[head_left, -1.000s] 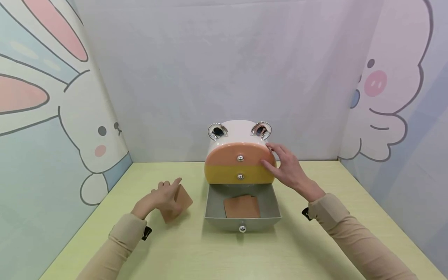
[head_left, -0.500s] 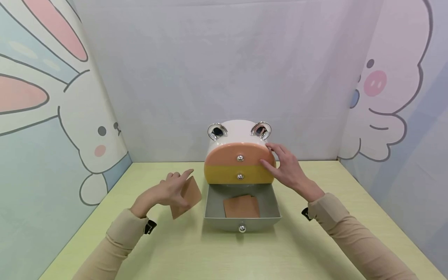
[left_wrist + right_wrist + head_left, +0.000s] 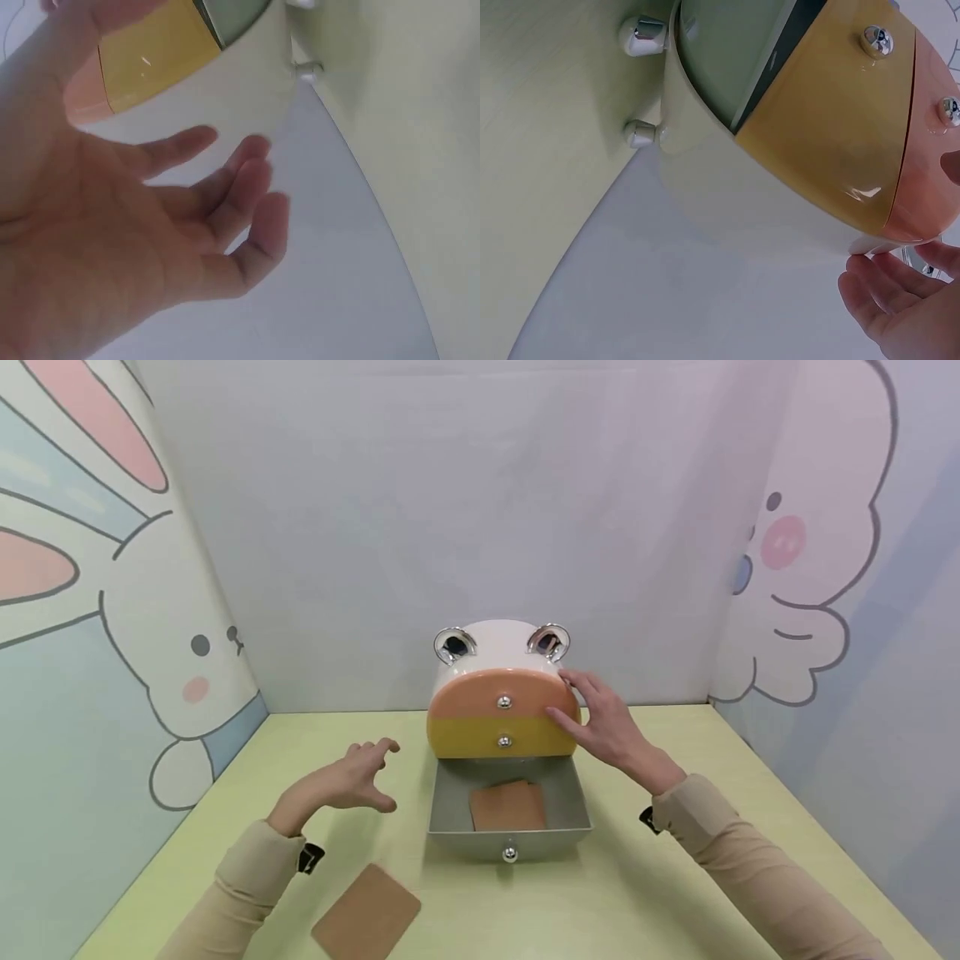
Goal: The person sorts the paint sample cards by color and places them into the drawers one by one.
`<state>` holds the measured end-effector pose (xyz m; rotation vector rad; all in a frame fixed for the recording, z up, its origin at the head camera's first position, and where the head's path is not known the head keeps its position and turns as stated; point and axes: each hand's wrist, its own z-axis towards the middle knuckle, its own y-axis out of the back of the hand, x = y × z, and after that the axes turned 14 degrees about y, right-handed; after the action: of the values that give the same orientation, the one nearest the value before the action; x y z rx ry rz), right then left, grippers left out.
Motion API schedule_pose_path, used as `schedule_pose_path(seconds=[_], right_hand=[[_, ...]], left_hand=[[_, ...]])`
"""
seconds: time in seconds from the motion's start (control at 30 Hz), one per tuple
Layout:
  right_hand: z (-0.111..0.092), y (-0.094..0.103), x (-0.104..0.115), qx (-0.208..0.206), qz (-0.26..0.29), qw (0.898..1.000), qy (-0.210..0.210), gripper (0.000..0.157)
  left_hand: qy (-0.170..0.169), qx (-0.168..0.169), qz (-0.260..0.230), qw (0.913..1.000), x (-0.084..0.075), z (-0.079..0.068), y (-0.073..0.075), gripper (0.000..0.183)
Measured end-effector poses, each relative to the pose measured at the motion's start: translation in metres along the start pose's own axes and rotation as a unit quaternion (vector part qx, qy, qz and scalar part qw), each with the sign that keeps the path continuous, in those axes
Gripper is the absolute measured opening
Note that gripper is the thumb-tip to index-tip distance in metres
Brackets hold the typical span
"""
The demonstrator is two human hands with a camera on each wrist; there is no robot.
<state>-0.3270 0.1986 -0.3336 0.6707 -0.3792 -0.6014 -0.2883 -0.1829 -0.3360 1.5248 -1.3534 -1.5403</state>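
Note:
My left hand [image 3: 341, 785] is in the air left of the small drawer cabinet [image 3: 495, 647], thumb and fingers spread apart with nothing between them. In the left wrist view its palm and loosely bent fingers [image 3: 184, 150] show bare. Below it, near the front of the table, is a brown square card [image 3: 369, 912]. The cabinet's grey bottom drawer [image 3: 510, 843] is pulled out, with similar brown cards [image 3: 508, 807] inside. My right hand [image 3: 611, 722] rests on the cabinet's upper right side, fingertips at the white shell and thumb over the orange top drawer [image 3: 480, 693].
A yellow middle drawer [image 3: 468, 739] is closed, with a round silver knob. Two silver-rimmed eyes [image 3: 453, 645] stick up from the cabinet's top. Pale cloth walls with cartoon animals enclose the light wooden table [image 3: 637, 893] at the back and sides.
My left hand has let go of the brown card, which is now lower and closer to the front. The right hand keeps its place on the cabinet. The whole head view has shifted slightly.

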Motion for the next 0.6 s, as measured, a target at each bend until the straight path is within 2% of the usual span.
schedule_pose_path(seconds=[0.13, 0.27, 0.43, 0.6], right_hand=[[-0.005, 0.002, 0.001, -0.015, -0.009, 1.0, -0.003, 0.058], [-0.005, 0.002, 0.001, -0.015, -0.01, 1.0, 0.009, 0.059], [-0.002, -0.002, 0.002, -0.014, 0.0, 1.0, 0.015, 0.06], [0.0, -0.006, 0.002, -0.01, 0.002, 1.0, 0.015, 0.06]], left_hand=[[-0.002, 0.074, 0.023, 0.997, 0.002, -0.006, -0.007, 0.058], [0.033, 0.126, 0.083, 0.988, -0.007, -0.023, -0.019, 0.055], [0.045, 0.141, 0.157, 0.9766, -0.004, -0.052, -0.037, 0.06], [0.031, 0.129, 0.182, 0.9744, 0.01, -0.077, -0.061, 0.089]])
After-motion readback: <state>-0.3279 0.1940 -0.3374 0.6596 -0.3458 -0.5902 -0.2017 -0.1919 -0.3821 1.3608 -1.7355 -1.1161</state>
